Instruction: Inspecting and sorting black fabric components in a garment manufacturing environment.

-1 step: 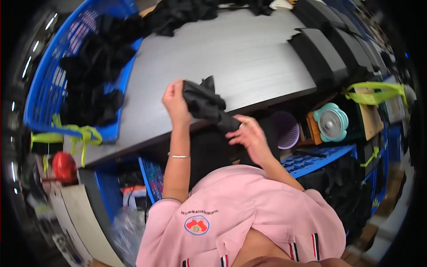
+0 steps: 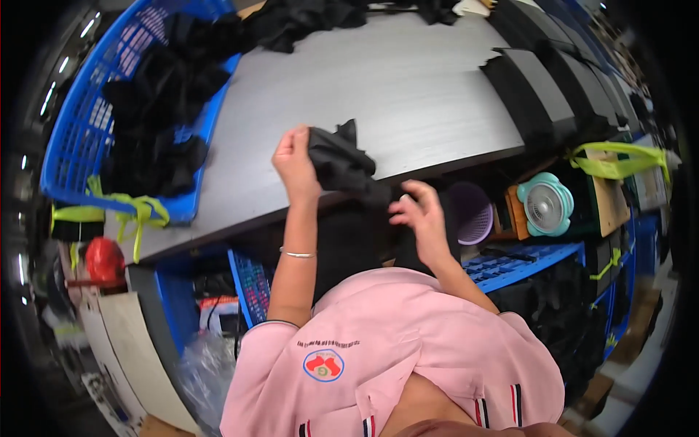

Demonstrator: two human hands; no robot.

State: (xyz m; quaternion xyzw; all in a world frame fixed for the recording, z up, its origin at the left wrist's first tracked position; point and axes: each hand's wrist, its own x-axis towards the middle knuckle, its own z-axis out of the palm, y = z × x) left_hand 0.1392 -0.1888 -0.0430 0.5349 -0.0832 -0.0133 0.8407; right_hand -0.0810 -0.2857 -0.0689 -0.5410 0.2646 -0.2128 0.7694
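Observation:
My left hand [image 2: 297,156] is closed on a gathered piece of black cloth [image 2: 338,162], pinching its left end above the front edge of the table. The cloth is crumpled and droops to the right, past the table edge, toward my right hand [image 2: 424,217]. That hand stands beside the cloth's lower right end with its fingers bent and apart. No cloth shows between those fingers. Dark clothing behind the cloth blurs where its lower end stops.
A blue plastic basket [image 2: 69,156] of black cloth stands on the grey table [image 2: 291,91] at left. Stacked black pieces [image 2: 520,91] lie at right, more cloth [image 2: 306,22] at the far edge. Below the table are a purple bin [image 2: 473,215] and a small turquoise fan [image 2: 545,205].
My right hand's fingers have come off the cloth's lower end and spread, the hand shifting slightly right. My left hand keeps its pinch. The whole view has shifted slightly.

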